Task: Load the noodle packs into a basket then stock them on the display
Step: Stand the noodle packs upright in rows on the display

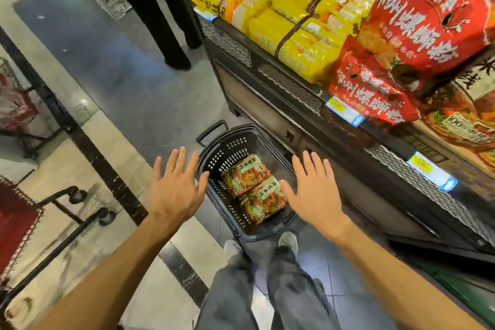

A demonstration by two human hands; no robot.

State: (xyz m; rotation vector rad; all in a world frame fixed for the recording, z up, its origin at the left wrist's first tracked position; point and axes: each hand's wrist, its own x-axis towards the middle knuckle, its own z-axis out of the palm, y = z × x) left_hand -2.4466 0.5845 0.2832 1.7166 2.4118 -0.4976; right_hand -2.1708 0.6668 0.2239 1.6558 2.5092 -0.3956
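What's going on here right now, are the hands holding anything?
No. Both hands are open and empty: the left hand and right hand hover above a black basket on the floor by the display shelf. Two noodle packs lie in the basket.

1 head-worn wide-angle view, looking steeply down and forward: basket [242, 158] on the floor near the feet, display shelf [289, 83] close on the right, tilted in frame.

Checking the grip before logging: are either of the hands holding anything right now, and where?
Nothing is held. The left hand and right hand are open, spread above the basket.
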